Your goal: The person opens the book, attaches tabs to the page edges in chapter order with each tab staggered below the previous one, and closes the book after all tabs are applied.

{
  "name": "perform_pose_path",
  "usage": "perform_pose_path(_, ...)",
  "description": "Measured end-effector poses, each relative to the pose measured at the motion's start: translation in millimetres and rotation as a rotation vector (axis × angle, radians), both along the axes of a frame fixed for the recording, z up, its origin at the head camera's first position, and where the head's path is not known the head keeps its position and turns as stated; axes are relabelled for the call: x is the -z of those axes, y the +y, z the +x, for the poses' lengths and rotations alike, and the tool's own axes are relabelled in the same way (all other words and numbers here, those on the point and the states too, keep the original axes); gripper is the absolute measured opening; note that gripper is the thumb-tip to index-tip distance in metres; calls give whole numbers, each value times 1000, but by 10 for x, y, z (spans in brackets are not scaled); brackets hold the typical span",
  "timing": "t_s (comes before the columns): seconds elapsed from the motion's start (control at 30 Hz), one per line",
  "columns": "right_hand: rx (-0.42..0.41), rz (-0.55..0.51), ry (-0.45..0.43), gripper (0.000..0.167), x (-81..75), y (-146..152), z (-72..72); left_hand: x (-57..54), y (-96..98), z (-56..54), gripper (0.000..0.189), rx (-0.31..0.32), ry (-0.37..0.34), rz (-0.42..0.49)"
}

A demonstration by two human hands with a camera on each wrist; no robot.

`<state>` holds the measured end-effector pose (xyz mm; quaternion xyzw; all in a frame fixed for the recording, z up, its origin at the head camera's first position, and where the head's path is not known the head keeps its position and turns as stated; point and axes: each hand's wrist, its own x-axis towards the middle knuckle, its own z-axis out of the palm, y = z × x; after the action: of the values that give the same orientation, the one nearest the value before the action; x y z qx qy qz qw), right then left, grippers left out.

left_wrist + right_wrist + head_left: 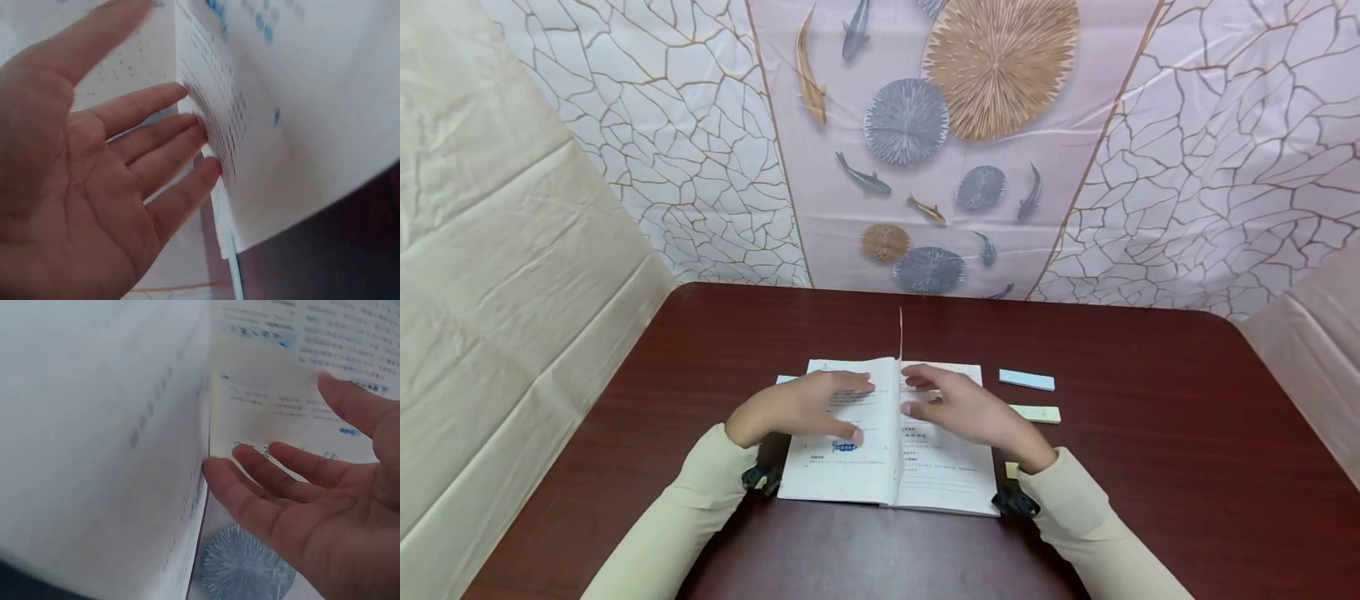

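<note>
Rectangular white-paper book [951,492] lies open on a dark-red table [1157,417], left hand [808,404] and right hand [970,408] spread beside raised pages [306,137].

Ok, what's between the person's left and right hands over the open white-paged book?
A raised white paper page, seen nearly edge-on in the head view, standing up from the open white-paged book between the left hand and right hand.
</note>
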<state>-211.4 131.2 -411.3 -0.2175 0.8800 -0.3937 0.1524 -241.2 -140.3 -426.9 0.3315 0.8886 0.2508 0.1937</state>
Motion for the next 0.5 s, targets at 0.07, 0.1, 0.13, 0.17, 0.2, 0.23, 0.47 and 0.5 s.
perform_pose_path(0.07, -27, 60, 24, 59, 10, -56, 28, -6, -50, -38, 57, -20, -13, 76)
perform_pose_path(0.1, -43, 80, 34, 59, 14, -82, 43, -3, -77, -60, 51, -36, -19, 117)
perform_pose_path(0.13, -65, 99, 49, 58, 18, -105, 60, -5, -102, -80, 47, -55, -36, 163)
perform_pose_path(0.17, -84, 113, 61, 57, 26, -125, 78, -9, -127, -96, 45, -76, -60, 215)
perform_pose_path(0.2, -104, 123, 71, 56, 31, -143, 98, -12, -149, -115, 45, -100, -84, 269)
perform_pose_path(0.23, -123, 130, 80, 55, 36, -162, 120, -13, -171, -135, 47, -130, -117, 327)
perform_pose_path(0.47, -147, 180, 114, 61, 49, -278, 270, -133, -276, -172, 56, -400, -180, 490)
perform_pose_path(0.5, -147, 186, 119, 60, 60, -284, 274, -156, -293, -168, 53, -432, -161, 464)
